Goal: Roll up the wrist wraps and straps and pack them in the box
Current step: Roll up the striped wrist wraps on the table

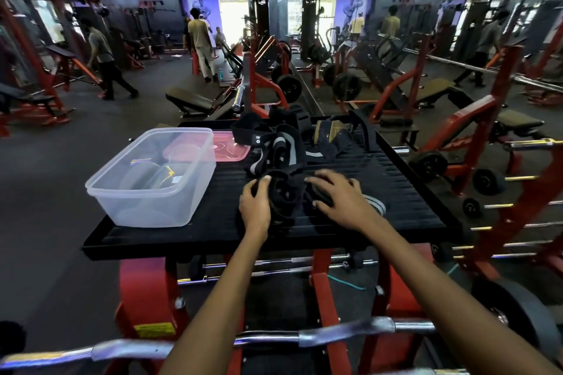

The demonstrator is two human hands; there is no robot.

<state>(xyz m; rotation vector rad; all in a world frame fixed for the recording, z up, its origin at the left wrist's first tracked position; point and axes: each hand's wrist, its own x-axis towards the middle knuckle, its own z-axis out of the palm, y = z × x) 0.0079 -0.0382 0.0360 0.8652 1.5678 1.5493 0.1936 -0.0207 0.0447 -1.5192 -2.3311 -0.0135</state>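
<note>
On the black ribbed platform (396,192) lies a black strap (285,192), partly bunched between my hands. My left hand (254,207) grips its left end, thumb curled over the top. My right hand (341,198) presses down on the strap's right part with curved fingers. Behind them sits a loose pile of black and grey wrist wraps (274,146). A clear plastic box (152,179) stands open at the platform's left, with a few rolled items showing dimly inside. Its pink lid (228,148) lies behind the box.
A black and tan glove-like piece (330,134) lies at the platform's back right. A grey-striped wrap end (376,205) shows under my right wrist. A curved chrome bar (335,332) crosses in front of me. Red gym machines and several people fill the room.
</note>
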